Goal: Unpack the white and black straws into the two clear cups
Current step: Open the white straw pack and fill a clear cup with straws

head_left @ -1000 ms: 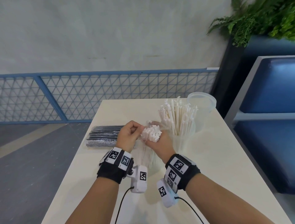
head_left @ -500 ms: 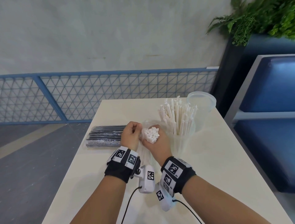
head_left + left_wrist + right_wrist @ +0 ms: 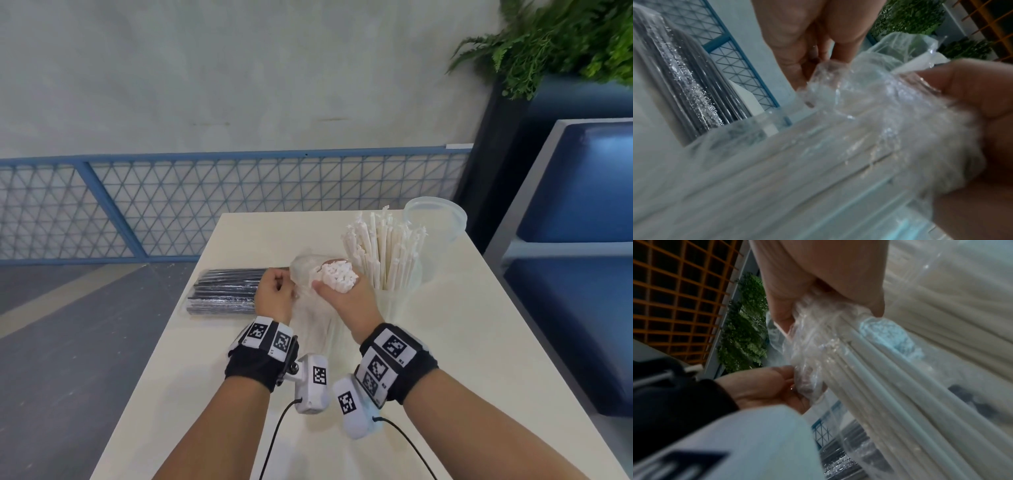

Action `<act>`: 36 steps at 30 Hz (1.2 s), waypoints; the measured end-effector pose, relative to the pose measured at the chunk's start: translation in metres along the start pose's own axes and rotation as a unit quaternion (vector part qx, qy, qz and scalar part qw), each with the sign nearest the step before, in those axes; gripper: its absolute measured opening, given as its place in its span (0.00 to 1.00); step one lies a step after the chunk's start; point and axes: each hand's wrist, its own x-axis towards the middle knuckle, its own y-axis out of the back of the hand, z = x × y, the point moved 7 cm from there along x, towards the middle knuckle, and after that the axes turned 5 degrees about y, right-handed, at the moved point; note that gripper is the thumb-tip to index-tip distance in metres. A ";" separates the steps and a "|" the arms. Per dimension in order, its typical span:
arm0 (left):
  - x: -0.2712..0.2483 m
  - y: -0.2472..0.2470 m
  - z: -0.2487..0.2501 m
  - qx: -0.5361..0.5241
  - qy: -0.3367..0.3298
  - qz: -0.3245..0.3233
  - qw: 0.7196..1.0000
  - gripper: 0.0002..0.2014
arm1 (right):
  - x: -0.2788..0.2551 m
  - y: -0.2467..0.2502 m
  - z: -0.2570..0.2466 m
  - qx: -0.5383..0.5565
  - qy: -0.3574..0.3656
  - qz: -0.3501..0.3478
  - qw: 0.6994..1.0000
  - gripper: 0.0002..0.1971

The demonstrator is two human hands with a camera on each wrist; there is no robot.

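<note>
Head view: one cup (image 3: pixel 399 298) already holds white straws; right hand (image 3: pixel 346 301) grips another white bundle (image 3: pixel 337 279), left hand (image 3: pixel 275 296) pinches its bag (image 3: pixel 303 274); black straws (image 3: pixel 224 291) lie packed, second cup (image 3: pixel 435 219) empty.

Both hands work mid-table, hemmed in left, right and far-right

The pack of black straws (image 3: pixel 226 291) lies flat just left of the left hand (image 3: pixel 274 296). The cup of white straws (image 3: pixel 387 260) stands just right of the right hand (image 3: pixel 346 301), and the clear cup (image 3: pixel 435 222) stands beyond it at the far right. The table (image 3: pixel 462 377) offers open passage along the near right, the near left and the far middle.
</note>
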 end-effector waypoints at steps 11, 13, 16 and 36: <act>-0.009 -0.009 -0.005 -0.016 0.009 -0.016 1.000 0.08 | -0.016 -0.013 0.007 -0.130 0.081 0.026 0.988 0.15; -0.010 -0.010 0.002 -0.077 0.000 -0.048 0.996 0.10 | -0.017 -0.011 0.004 -0.107 0.097 0.051 0.988 0.18; -0.012 -0.006 0.014 -0.076 -0.029 -0.049 0.995 0.13 | -0.014 -0.005 0.003 -0.056 0.088 0.076 0.992 0.15; -0.027 -0.028 0.003 -0.126 0.111 -0.262 0.950 0.41 | 0.004 0.021 -0.027 0.058 0.037 0.072 0.995 0.10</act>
